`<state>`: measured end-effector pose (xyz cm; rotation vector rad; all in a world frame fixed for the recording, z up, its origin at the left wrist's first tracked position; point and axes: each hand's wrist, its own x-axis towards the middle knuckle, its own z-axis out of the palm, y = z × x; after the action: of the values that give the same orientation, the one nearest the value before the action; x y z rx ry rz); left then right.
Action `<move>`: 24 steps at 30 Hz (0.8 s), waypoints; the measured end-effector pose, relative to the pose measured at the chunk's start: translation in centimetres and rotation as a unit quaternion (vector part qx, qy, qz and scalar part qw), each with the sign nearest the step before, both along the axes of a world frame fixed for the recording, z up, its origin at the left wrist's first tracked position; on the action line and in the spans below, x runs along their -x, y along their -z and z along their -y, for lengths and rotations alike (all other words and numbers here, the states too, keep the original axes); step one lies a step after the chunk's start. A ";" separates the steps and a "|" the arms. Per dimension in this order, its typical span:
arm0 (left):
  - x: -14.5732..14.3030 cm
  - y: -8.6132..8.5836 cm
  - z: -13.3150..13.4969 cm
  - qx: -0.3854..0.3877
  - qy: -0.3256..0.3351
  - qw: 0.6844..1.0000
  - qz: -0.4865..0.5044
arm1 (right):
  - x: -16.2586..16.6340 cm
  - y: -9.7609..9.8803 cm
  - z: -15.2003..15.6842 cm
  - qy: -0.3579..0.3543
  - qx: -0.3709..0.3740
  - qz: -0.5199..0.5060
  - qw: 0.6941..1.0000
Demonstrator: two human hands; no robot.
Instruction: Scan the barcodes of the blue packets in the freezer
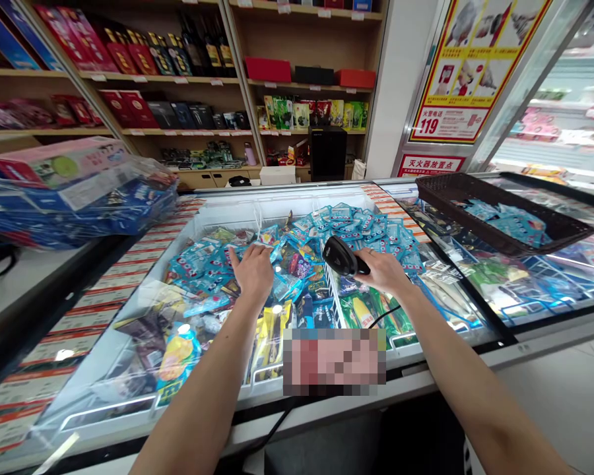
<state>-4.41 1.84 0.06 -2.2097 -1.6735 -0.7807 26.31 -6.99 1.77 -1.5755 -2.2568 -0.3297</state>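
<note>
My right hand (383,270) is wrapped round the handle of a black barcode scanner (340,256), whose head points left over the freezer. A thin black cable runs below that hand. My left hand (253,272) is palm down above the blue ice-cream packets (205,264) on the left, its outer finger spread away from the others. Its fingertips are close to a light-blue packet (278,252); whether they touch it I cannot tell. More blue packets (349,221) lie heaped at the back right of the freezer, behind the scanner.
The chest freezer (212,206) holds mixed wrapped ices and a white wire divider (332,293). A brown basket (557,244) with blue packets sits on the right. Plastic-wrapped boxes (74,198) are stacked on the left. Shelves (163,78) stand behind; a blurred patch covers the front edge.
</note>
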 end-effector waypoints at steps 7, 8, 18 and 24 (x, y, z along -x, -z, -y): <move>-1.0 -0.6 0.0 -0.009 0.058 0.998 -0.036 | 0.1 -0.6 0.2 0.009 0.013 0.011 1.000; -1.1 -0.6 -0.1 -0.008 0.076 0.996 -0.044 | 0.1 -0.6 0.2 0.011 0.015 0.011 1.000; -3.6 -0.2 -1.4 0.027 0.110 0.994 -0.004 | -0.3 -0.4 -0.3 0.045 0.006 -0.005 0.999; -5.5 -0.3 -4.8 0.087 0.143 0.983 0.075 | -0.7 -0.7 -0.4 0.087 -0.016 -0.030 0.996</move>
<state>1.13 6.68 0.41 -2.6135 -1.5605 -0.9235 26.97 -6.60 2.50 -1.7466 -2.0651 -0.3577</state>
